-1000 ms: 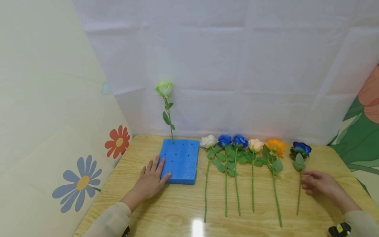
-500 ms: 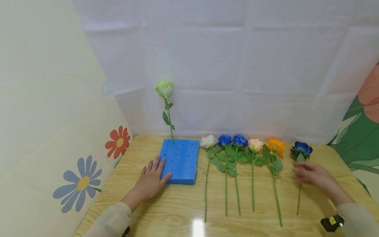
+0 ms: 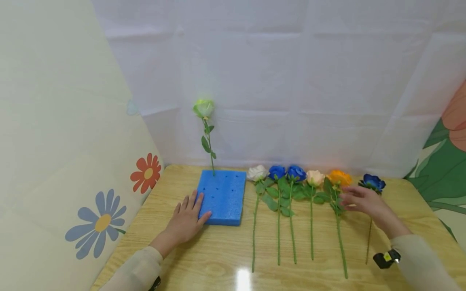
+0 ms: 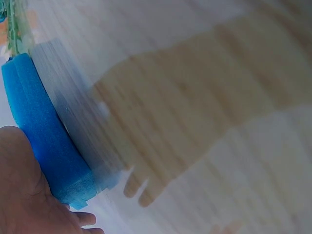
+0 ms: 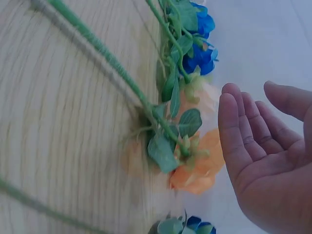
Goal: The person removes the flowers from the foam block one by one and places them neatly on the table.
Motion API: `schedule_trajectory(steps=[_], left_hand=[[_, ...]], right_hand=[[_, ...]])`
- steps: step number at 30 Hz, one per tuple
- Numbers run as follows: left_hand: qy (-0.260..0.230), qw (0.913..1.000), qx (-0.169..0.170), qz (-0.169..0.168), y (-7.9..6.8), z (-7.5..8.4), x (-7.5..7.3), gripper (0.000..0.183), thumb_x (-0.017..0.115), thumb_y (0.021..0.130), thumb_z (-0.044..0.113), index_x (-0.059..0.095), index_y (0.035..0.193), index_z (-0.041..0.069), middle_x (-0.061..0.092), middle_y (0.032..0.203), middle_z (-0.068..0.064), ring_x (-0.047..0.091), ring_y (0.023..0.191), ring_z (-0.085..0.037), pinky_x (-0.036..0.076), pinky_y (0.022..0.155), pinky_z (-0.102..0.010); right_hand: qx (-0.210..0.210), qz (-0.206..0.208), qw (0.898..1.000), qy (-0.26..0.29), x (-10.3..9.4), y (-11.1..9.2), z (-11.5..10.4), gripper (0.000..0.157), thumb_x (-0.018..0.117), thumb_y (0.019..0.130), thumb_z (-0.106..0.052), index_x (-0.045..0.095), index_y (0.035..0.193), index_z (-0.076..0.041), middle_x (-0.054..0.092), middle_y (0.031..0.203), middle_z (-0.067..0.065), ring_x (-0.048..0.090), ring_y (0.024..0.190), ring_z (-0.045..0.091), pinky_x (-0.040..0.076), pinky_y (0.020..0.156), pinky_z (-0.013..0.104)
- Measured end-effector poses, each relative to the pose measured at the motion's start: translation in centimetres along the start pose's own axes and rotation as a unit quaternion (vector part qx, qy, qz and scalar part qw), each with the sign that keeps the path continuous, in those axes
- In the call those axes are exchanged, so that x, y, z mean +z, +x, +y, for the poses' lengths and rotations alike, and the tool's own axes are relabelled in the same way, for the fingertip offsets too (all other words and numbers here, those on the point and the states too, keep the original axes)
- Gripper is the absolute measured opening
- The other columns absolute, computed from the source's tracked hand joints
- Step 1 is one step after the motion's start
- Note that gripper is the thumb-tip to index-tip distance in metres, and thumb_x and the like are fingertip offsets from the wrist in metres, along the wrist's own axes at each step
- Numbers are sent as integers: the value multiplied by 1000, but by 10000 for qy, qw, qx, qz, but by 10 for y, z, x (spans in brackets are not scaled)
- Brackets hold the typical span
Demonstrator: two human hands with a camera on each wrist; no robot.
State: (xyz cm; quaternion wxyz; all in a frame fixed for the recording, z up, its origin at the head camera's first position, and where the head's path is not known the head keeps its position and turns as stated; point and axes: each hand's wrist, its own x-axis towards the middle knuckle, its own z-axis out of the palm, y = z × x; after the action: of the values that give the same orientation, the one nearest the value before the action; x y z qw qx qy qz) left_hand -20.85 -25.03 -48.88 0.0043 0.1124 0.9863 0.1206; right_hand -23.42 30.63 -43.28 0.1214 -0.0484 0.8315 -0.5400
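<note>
My left hand [image 3: 186, 221] lies with spread fingers on the left edge of a blue foam block [image 3: 223, 202]; the left wrist view shows the palm against the block's side. A pale green rose [image 3: 203, 108] stands upright in the block's back edge. My right hand [image 3: 365, 203], empty with fingers loosely bent, hovers over the leaves and upper stem of an orange rose [image 3: 340, 178]. In the right wrist view the palm is bare beside the orange bloom [image 5: 199, 168]. A dark blue rose [image 3: 372, 182] lies just right of that hand, which partly covers its stem.
Left of the orange rose lie a peach rose [image 3: 315, 178], two blue roses [image 3: 296, 173] and a white rose [image 3: 257, 173], stems toward me on the wooden table [image 3: 218, 258]. Small holes dot the foam block. A white sheet [image 3: 262, 81] hangs behind the table.
My right hand has moved left and away from me, from beside the dark blue rose's stem to over the orange rose's leaves. The left hand has stayed on the foam block.
</note>
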Motion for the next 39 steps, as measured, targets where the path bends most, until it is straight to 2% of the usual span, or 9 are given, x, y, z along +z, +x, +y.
schedule_trajectory(steps=[6,11,14,18,23,28,33,39], left_hand=[[40,10000,-1,-31,2,-5,5,87,32,103,67,19,161,3,10,167,-24,16,149,-54,15,116,-72],[15,10000,-12,-41,1,-2,1,85,35,103,64,20,161,2,12,167,-26,16,149,-55,16,115,-72],[36,10000,-15,-66,1,1,-2,85,36,103,63,20,161,2,12,167,-26,16,149,-55,15,115,-72],[66,9999,-47,-95,0,3,-3,84,36,104,62,19,161,3,12,167,-25,16,149,-54,15,116,-71],[51,10000,-54,-60,-1,3,-4,83,38,104,61,21,161,2,13,167,-25,17,149,-54,16,115,-72],[81,9999,-46,-60,-2,3,-4,85,35,104,63,20,161,2,13,167,-25,17,149,-54,16,116,-71],[68,10000,-44,-36,-2,2,-3,84,37,104,61,21,161,2,13,167,-25,17,149,-54,17,115,-72],[64,10000,-16,-16,-2,3,-4,84,37,104,62,21,160,2,13,166,-26,17,149,-54,17,115,-72]], right_hand=[[6,-73,9999,74,10,10,-10,72,62,102,-35,34,153,7,50,142,33,70,109,21,57,93,40],[-21,-213,9998,35,16,17,-17,73,61,102,-40,34,155,3,45,150,31,66,118,27,55,96,39],[-133,-295,9994,141,21,21,-21,72,61,103,-38,33,155,3,43,151,32,64,122,32,53,100,44],[-297,-347,9986,262,28,25,-27,69,61,103,-33,34,154,4,43,149,33,65,120,33,51,101,50],[-419,-413,9976,365,38,33,-35,66,61,103,-30,36,153,5,49,143,34,69,113,28,55,97,45],[-504,-431,9960,598,49,42,-43,64,63,102,-25,37,151,7,61,130,24,70,108,27,55,96,46],[-573,-464,9946,724,62,52,-49,61,63,102,-22,39,150,8,55,137,32,71,106,22,53,98,49],[-637,-595,9939,680,74,59,-58,60,62,103,-20,38,152,5,48,145,33,67,115,32,51,101,50]])
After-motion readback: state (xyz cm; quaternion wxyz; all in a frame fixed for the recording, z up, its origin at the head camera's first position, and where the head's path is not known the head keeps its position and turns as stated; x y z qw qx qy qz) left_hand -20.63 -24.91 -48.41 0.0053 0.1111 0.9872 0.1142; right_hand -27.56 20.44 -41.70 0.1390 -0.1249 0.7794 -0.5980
